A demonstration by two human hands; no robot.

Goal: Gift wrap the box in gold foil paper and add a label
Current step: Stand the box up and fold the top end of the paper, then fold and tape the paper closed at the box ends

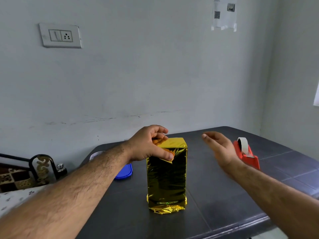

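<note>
pale wall behind, with one switch plate [60,35] at upper left holding one switch and one socket, and one taped sheet [224,13] at upper right; its print and what looks like a square code are too small to read. dark table [224,195] fills the lower half.

one box [167,173] stands upright near the table's middle, wrapped in gold foil [165,208] that is crumpled and bunched at the base. no label or writing shows on it.

left hand [150,144] grips the box's top left corner, thumb pressing a folded foil flap against the front face, fingers curled over the top edge. right hand [218,147] hovers just right of the box, apart from it, fingers straight and relaxed, holding nothing; it is motion-blurred.

one red tape dispenser [246,154] with a white roll sits behind the right hand. one blue lid [125,171] lies partly hidden under the left forearm. no brand can be read anywhere.
</note>
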